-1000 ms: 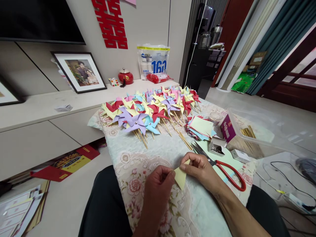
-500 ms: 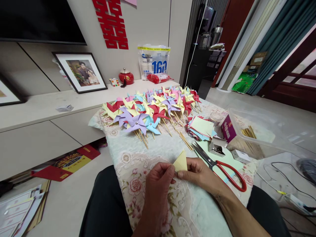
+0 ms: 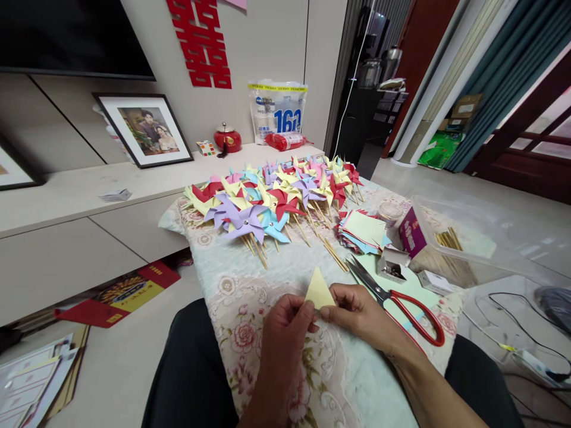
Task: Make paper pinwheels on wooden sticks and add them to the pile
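A pale yellow piece of paper (image 3: 318,289), folded into a triangle with its tip pointing up and away, is held above the tablecloth at the table's front. My left hand (image 3: 289,318) pinches its left lower corner between thumb and fingers. On the right lower corner, my right hand (image 3: 352,309) has its thumb in front and its fingers curled behind. Red-handled scissors (image 3: 392,297) lie beside my right forearm, blades pointing away to the left. Beyond my hands, finished paper pinwheels (image 3: 272,202) in several colours lie heaped with their sticks towards me.
Loose sticks (image 3: 333,254) lie before a stack of coloured paper squares (image 3: 363,230). To the right are a small open box (image 3: 393,264), a small white box (image 3: 435,282) and a clear plastic bin (image 3: 468,252) holding sticks. A floral tablecloth (image 3: 276,285) covers the table.
The folded yellow paper has turned between my fingers, its tip swinging from right to left so the triangle faces me more fully. Both hands stay almost in place.
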{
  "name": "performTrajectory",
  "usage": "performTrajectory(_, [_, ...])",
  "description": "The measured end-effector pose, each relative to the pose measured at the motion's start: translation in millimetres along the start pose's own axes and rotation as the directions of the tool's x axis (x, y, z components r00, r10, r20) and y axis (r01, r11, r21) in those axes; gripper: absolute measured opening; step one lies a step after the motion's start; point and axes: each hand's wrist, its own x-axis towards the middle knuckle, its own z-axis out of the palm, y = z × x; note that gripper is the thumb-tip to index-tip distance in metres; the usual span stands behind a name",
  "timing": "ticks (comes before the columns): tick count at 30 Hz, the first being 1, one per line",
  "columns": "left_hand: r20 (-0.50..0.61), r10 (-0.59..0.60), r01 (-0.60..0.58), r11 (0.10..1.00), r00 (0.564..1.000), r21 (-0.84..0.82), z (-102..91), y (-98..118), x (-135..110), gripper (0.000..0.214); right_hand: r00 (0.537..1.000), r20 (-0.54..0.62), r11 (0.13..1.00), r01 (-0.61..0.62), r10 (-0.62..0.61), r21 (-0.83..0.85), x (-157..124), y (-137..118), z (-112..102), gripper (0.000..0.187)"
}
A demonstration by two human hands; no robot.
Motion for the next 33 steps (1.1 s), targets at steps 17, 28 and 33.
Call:
performTrajectory(17, [-0.005,-0.037,0.036,0.992,0.999,-0.12,-5.8,-2.0,6.1,0.022,1.0,0.0,1.0,0.009,-0.009,0.015,1.5,6.2,-1.7,0.028])
performTrajectory(28, [-0.021,-0.032,0.027,0.984,0.999,-0.177,-4.7,1.7,10.0,0.019,1.0,0.011,1.0,0.006,-0.006,0.021,1.1,5.4,-2.0,0.034])
performTrajectory(33, [-0.006,-0.029,0.028,0.993,1.0,-0.112,-3.7,-0.1,7.6,0.017,0.999,0.018,0.997,0.034,-0.035,0.066,1.1,3.2,-1.7,0.039])
